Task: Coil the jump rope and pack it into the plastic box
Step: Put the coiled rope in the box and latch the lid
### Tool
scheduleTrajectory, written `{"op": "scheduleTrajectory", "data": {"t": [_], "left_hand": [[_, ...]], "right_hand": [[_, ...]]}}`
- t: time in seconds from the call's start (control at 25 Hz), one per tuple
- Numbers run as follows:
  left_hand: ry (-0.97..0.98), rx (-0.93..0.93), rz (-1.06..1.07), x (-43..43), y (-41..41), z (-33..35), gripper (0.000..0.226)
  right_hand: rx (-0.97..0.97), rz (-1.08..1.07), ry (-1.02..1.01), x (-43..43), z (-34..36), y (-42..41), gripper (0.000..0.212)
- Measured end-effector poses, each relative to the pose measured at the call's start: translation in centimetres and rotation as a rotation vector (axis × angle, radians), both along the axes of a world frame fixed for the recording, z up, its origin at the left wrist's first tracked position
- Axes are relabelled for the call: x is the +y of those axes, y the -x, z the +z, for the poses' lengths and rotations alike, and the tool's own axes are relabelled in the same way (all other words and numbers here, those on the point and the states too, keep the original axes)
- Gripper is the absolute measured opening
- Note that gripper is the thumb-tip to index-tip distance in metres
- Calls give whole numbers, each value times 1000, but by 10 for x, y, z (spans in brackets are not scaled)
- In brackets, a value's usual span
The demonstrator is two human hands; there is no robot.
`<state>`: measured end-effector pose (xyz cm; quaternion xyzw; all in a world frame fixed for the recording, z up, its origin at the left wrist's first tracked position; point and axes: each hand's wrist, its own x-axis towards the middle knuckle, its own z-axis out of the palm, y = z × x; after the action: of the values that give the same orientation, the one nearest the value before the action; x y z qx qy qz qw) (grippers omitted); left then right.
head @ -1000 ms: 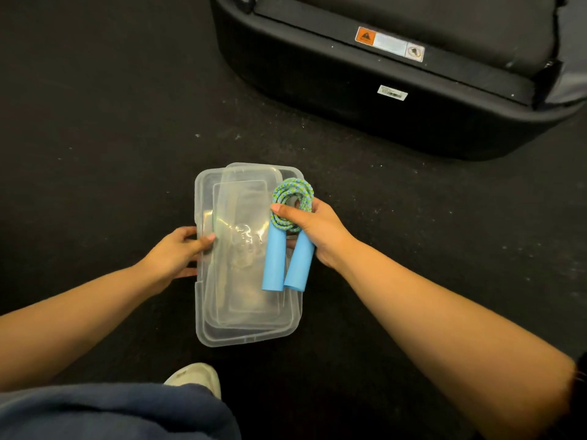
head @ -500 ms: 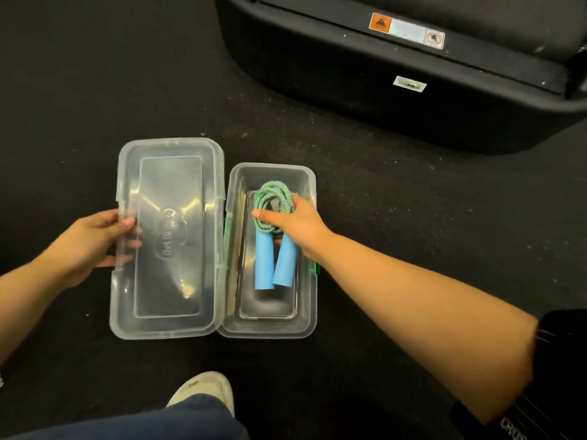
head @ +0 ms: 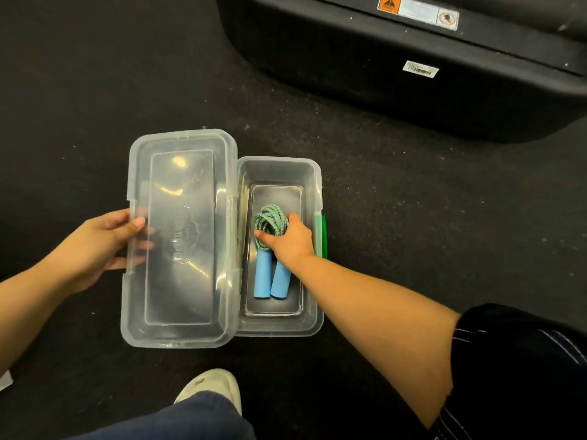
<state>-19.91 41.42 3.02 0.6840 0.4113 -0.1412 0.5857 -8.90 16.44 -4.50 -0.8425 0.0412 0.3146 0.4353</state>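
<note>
The clear plastic box point(head: 309, 325) sits open on the dark floor, its hinged lid point(head: 179, 239) swung flat to the left. Inside the box lies the coiled jump rope point(head: 270, 220), a green-and-blue braided bundle with two light blue foam handles point(head: 271, 281) pointing toward me. My right hand point(head: 290, 241) is down inside the box, fingers closed on the coil where it meets the handles. My left hand point(head: 101, 246) grips the lid's left edge, thumb on top, fingers showing through the plastic. A green latch point(head: 323, 233) shows on the box's right side.
A large black machine base point(head: 397, 68) with an orange warning sticker and a barcode label fills the far right. My pale shoe point(head: 212, 387) and dark trouser leg are just below the box. Dark speckled floor surrounds everything.
The lid went from resting over the box to lying flat on the left under my left hand. My right hand has lowered the coiled rope from above the lid into the box.
</note>
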Motion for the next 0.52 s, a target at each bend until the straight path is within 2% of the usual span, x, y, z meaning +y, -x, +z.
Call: {"op": "scheduleTrajectory", "data": {"t": [0.2, 0.36, 0.52], "left_hand": [[12, 25, -40, -11, 0, 4, 22], [5, 19, -31, -22, -2, 11, 20], [-18, 12, -31, -30, -4, 16, 20]], "right_hand": [[79, 24, 29, 5, -3, -8, 63], [30, 41, 109, 11, -4, -6, 65], [-67, 164, 244, 15, 4, -3, 61]]}}
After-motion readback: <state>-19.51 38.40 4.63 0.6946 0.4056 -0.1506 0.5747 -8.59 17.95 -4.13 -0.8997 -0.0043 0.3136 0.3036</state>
